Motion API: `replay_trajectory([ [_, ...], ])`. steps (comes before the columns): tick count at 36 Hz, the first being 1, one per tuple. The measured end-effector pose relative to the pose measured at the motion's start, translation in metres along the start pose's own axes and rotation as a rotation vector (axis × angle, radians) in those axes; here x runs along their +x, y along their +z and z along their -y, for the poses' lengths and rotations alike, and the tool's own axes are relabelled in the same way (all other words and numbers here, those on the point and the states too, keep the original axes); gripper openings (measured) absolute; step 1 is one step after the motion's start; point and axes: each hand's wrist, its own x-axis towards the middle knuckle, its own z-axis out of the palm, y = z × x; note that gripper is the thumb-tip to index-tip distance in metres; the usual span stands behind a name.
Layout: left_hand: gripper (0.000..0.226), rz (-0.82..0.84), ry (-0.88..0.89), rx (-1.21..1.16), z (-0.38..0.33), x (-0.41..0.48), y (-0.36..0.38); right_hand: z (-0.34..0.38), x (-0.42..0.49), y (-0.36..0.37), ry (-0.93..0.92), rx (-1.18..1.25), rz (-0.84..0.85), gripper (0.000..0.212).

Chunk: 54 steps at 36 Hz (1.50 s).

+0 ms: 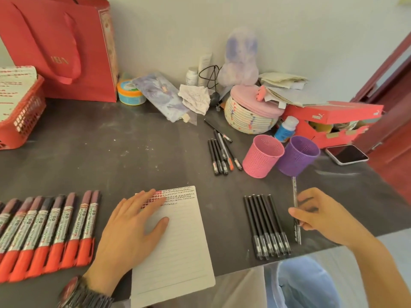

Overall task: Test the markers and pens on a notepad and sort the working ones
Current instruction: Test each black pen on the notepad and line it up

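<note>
Left hand (131, 221) flat, fingers spread on lined paper notepad (178, 245); right hand (320, 216) pinching slim pen (296, 210)

Bare left hand (131, 227); at its wrist, 7 o'clock of the view, a chunky dark watch (70, 290): round face with a reddish sheen, wide black band (94, 299) in raised ribs. Bare right hand (320, 216), forearm uncovered, running off toward 4 o'clock.

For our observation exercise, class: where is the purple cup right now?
In the head view, the purple cup stands at the right of the table, close beside the pink cup on its left, with the phone just to its right.
</note>
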Motion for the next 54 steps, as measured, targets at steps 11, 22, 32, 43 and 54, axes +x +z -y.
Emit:
replay_trajectory([
  [11,0.06,0.04,-0.012,0.02,-0.004,0.0,-0.003,-0.017,0.011,0.019,0.053,-0.16,0.079,0.021],
  [22,0.057,0.021,0.002,0.008,-0.002,0.0,-0.001,-0.017,0.013,0.024,0.034,-0.182,0.09,0.009],
  [32,0.053,0.025,0.0,0.013,-0.002,0.001,-0.001,-0.017,0.01,0.029,0.021,-0.195,0.076,0.009],
  [43,0.061,0.024,0.003,0.004,0.0,0.0,0.0,-0.019,0.006,0.029,0.049,-0.195,0.082,0.011],
  [54,0.059,0.006,0.012,-0.006,0.001,-0.001,0.003,-0.002,0.0,0.027,0.065,-0.295,0.0,0.009],
])
